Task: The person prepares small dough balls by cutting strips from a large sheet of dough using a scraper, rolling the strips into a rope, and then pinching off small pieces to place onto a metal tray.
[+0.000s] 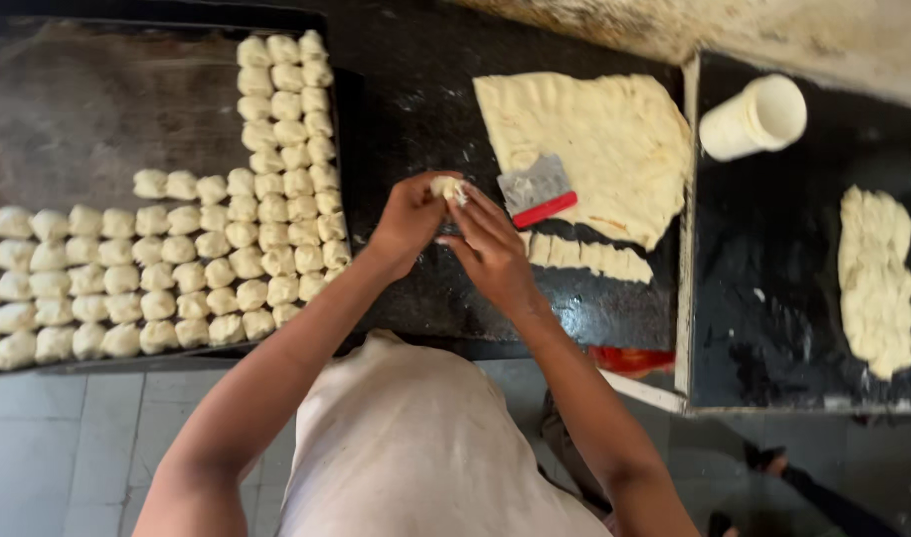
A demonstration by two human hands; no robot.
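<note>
A small piece of dough (447, 187) is pinched between both hands above the dark worktop (415, 109). My left hand (408, 221) grips it from the left, my right hand (487, 244) from the right with fingers stretched along it. Just right of the hands lies a flat sheet of dough (594, 139) with a cut strip (589, 259) along its near edge. A metal scraper with a red handle (537, 191) rests on that sheet. To the left, a dark tray (97, 109) holds several rows of shaped dough pieces (276, 179).
A white plastic cup (755, 117) lies on its side on a second dark surface at the right, beside another slab of dough (878, 278). A raised pale divider (686, 229) separates the two surfaces. Grey floor tiles (68, 447) show below, and another person's foot (773, 462) at bottom right.
</note>
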